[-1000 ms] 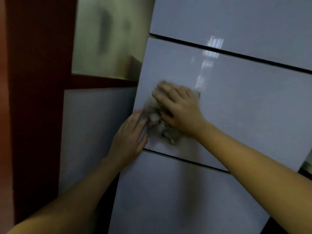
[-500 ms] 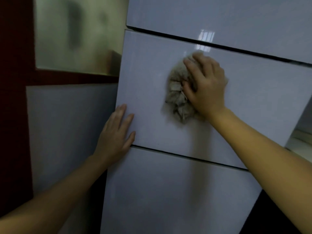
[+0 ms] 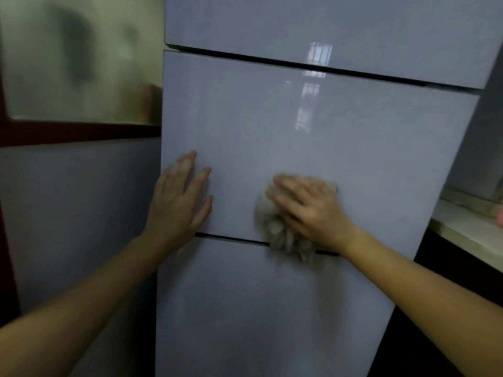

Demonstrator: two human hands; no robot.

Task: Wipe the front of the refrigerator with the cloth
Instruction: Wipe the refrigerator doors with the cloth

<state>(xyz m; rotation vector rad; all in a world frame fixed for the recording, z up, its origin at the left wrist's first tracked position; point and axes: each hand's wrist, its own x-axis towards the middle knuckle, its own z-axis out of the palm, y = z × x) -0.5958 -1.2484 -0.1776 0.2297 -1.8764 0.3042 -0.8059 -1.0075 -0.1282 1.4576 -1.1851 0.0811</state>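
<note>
Right hand (image 3: 307, 210), fingers flat, presses the bunched cloth (image 3: 283, 238) against the fridge (image 3: 340, 20) low on its middle door (image 3: 272, 126), overlapping the seam (image 3: 231, 238). Left hand (image 3: 181, 202) rests open beside it. Wiping appears mid-course, with the lower door (image 3: 258, 308) likely next.

Refrigerator (image 3: 299, 126), front: glossy pale grey-blue, three stacked door panels parted by two dark horizontal seams. A window reflection shows on the upper part of the middle panel.
- Middle panel, low left: left hand (image 3: 178, 202), flat, fingers spread, just above the lower seam.
- Low centre: cloth (image 3: 283, 238), grey, crumpled, straddling the lower seam, pressed to the front under the right hand (image 3: 307, 208), fingers straight, blurred.
- The two hands are apart.

Table (image 3: 462, 227), right of the refrigerator: pale top, partly in view. Pink object (image 3: 500, 216) at the frame edge, too blurred to identify.
</note>
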